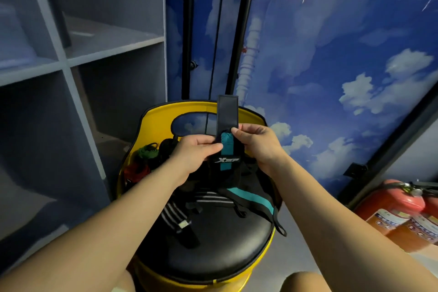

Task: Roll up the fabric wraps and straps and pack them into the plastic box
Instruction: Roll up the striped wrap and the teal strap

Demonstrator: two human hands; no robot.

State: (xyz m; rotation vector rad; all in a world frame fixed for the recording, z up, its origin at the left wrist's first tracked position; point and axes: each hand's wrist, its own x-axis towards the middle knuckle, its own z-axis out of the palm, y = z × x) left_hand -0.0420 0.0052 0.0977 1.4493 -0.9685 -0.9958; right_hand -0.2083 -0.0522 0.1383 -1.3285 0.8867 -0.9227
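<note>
Pinching the black-and-teal wrap (226, 152) from both sides, the left hand (196, 149) and right hand (256, 142) hold it above the yellow chair (156, 121).

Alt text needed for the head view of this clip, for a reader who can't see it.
Both hands, left hand and right hand, pinch a black-and-teal wrap upright over a yellow chair. More straps lie on its black seat; grey shelves stand left, red extinguishers right.

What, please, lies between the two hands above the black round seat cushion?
In the head view, the black fabric wrap with the teal stripe lies between the left hand and the right hand; both pinch it, its black end standing upright.
</note>
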